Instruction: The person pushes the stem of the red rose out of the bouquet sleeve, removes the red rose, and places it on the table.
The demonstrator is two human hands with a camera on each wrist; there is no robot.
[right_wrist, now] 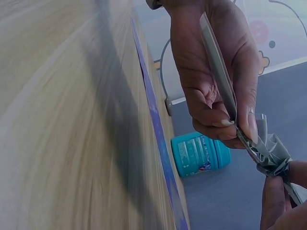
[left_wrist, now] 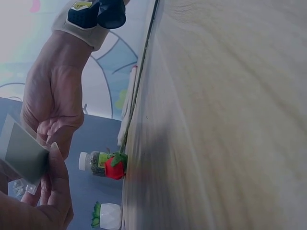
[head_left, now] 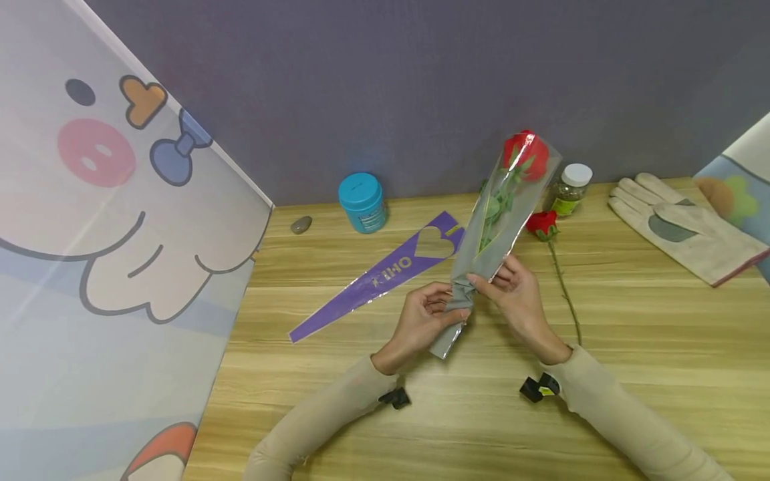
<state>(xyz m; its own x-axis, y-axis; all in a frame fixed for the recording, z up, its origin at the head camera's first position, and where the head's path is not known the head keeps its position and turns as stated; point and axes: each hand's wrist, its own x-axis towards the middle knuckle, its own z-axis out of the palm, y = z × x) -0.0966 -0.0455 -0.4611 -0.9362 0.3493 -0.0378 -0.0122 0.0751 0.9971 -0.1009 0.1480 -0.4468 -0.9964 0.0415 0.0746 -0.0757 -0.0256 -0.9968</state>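
Both hands on it, grips narrow: the left hand (head_left: 424, 321) pinches the grey wrapper (head_left: 502, 234) below its crumpled neck, the right hand (head_left: 517, 297) pinches just above, thumb against fingers. It's held up over the worktop (head_left: 469, 427), bloom end tilted towards the far edge. Two red roses here: the wrapped rose (head_left: 526, 157) and the loose rose (head_left: 544, 224), right of it. Two wrappers, counting the purple wrapper (head_left: 385, 274) lying left. Along the far edge, one blue tub (head_left: 363, 202), one white-capped bottle (head_left: 571, 190); one stone (head_left: 301, 224) near the far left corner.
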